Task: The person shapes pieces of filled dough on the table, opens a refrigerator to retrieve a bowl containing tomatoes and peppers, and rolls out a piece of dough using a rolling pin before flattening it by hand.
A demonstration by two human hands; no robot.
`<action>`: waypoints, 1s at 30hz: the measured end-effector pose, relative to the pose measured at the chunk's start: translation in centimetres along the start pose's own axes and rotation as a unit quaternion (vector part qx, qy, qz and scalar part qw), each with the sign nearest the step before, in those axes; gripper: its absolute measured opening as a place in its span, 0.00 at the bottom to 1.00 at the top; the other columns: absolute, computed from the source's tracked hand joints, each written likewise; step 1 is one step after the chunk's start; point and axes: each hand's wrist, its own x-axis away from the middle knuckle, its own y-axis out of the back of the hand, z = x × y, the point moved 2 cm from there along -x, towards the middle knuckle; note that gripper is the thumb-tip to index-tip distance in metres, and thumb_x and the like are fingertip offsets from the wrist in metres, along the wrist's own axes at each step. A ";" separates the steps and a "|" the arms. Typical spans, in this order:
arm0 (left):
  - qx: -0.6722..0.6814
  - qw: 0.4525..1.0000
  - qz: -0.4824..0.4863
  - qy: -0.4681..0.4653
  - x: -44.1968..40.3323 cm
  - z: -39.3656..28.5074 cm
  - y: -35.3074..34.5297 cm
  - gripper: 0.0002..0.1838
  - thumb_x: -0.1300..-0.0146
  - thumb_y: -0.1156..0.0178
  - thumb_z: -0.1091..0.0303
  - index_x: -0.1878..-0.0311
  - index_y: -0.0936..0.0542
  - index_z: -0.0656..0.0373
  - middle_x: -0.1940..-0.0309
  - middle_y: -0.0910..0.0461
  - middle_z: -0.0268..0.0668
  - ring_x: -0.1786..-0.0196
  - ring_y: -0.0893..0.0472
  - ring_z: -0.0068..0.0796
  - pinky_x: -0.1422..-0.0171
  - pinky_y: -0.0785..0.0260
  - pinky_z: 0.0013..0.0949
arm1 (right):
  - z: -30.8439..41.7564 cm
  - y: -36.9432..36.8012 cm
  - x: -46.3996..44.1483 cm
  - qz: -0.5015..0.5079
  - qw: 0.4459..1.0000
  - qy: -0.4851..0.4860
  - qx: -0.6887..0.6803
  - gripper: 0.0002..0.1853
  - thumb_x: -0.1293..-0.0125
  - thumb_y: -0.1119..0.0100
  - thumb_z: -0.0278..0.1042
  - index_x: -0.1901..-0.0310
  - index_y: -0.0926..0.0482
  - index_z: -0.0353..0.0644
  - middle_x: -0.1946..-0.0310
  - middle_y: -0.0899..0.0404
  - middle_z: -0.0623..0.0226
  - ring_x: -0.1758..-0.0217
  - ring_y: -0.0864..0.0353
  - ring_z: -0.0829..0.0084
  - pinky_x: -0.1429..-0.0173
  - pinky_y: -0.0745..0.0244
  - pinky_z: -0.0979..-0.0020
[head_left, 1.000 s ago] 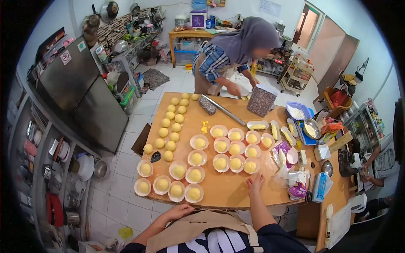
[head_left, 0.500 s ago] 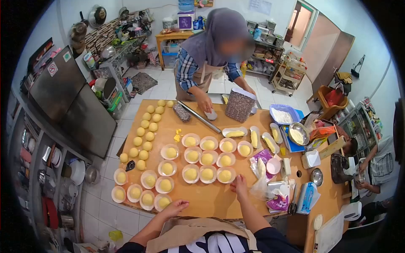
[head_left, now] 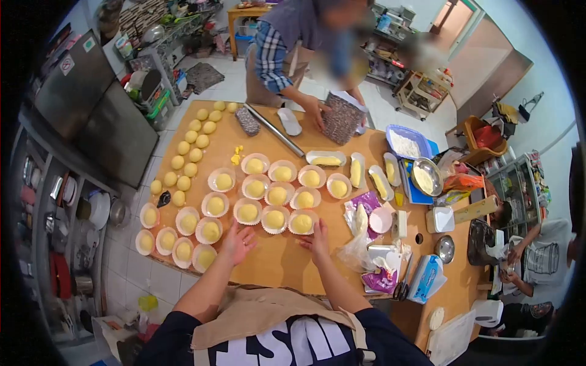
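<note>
My left hand (head_left: 238, 243) is on the near side of the wooden table (head_left: 262, 268), fingers apart, just below a dough ball in a white paper cup (head_left: 248, 213). My right hand (head_left: 317, 240), also with fingers apart, is beside the dough ball in a cup (head_left: 302, 224) at the near right corner of the group. Neither hand holds anything. More cupped dough balls stand in rows between and left of the hands. Bare dough balls (head_left: 184, 147) line the table's left side. Long dough pieces (head_left: 326, 161) lie in oval paper cups to the right.
Across the table a person (head_left: 293, 55) holds a patterned box (head_left: 343, 118). A metal rolling pin (head_left: 274, 131) lies near a patterned block. To the right are a blue basket (head_left: 405, 142), a metal bowl (head_left: 426, 177), scissors (head_left: 403, 290) and a wipes pack (head_left: 425, 279). Another person sits far right.
Both my hands have moved forward over the table to the cupped dough balls. The view has shifted. The co-worker's hand has left a white oval cup on the table and moved to the patterned box.
</note>
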 end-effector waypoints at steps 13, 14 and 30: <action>-0.120 0.993 -0.003 -0.021 10.4 -3.7 5.2 0.21 0.28 0.47 0.51 0.39 0.32 0.51 0.43 0.25 0.33 0.48 0.26 0.23 0.46 0.31 0.30 | -1.2 -0.6 4.6 -0.122 0.933 0.292 0.172 0.23 0.29 0.47 0.38 0.36 0.40 0.43 0.56 0.34 0.67 0.64 0.29 0.78 0.66 0.29 0.75; -0.135 0.990 -0.010 -0.036 11.3 -4.7 6.3 0.20 0.28 0.47 0.53 0.40 0.31 0.51 0.44 0.25 0.33 0.48 0.26 0.22 0.47 0.31 0.29 | -1.5 -2.2 5.3 -0.110 0.911 0.344 0.200 0.22 0.30 0.46 0.35 0.38 0.38 0.42 0.56 0.34 0.68 0.63 0.30 0.78 0.64 0.29 0.75; -0.713 0.633 -0.151 -0.263 8.5 -28.9 19.9 0.39 0.46 0.30 0.63 0.32 0.36 0.59 0.29 0.42 0.52 0.27 0.40 0.48 0.25 0.45 0.43 | -5.6 -22.6 13.7 0.108 0.777 0.394 0.480 0.26 0.41 0.36 0.29 0.41 0.32 0.41 0.45 0.32 0.55 0.52 0.24 0.61 0.52 0.23 0.65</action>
